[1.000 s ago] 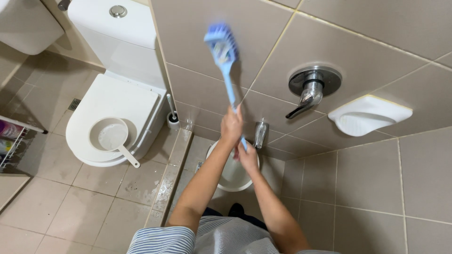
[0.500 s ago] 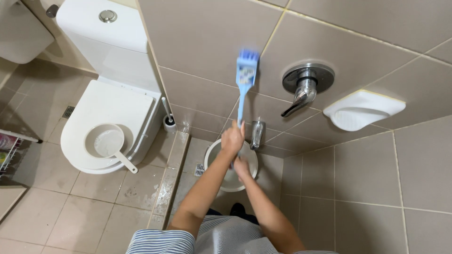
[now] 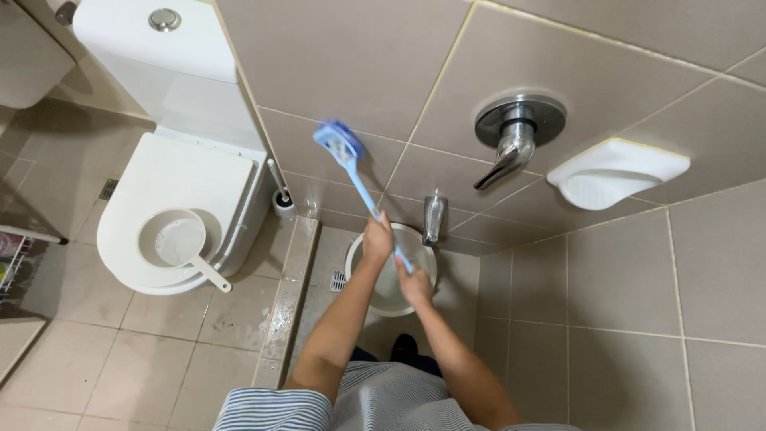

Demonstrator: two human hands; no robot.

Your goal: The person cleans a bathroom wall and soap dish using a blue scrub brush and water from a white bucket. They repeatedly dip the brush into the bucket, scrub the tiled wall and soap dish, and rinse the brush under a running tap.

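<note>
A long-handled blue brush is held by both hands against the tiled wall. The left hand is wrapped around the handle higher up, with the fingers curled shut on it. The right hand is closed on the lower end of the same handle, just below and to the right of the left one. The brush is tilted, with its head pointing up and to the left, and the bristle end is pressed onto the beige tiles near a grout line.

A white bucket is seen on the floor directly beneath the hands, partly hidden by them. A small metal tap is fixed to the wall just beside the bucket's rim. Higher on the wall, a chrome mixer valve with a lever is mounted, and a white soap dish is fitted to its right.

To the left, a white toilet is shown with its lid shut, and a white dipper with a short handle is laid on that lid. A toilet brush holder is stood on the floor between the toilet and the wall. A striped blue and white garment is worn by the person at the bottom edge of the view.
</note>
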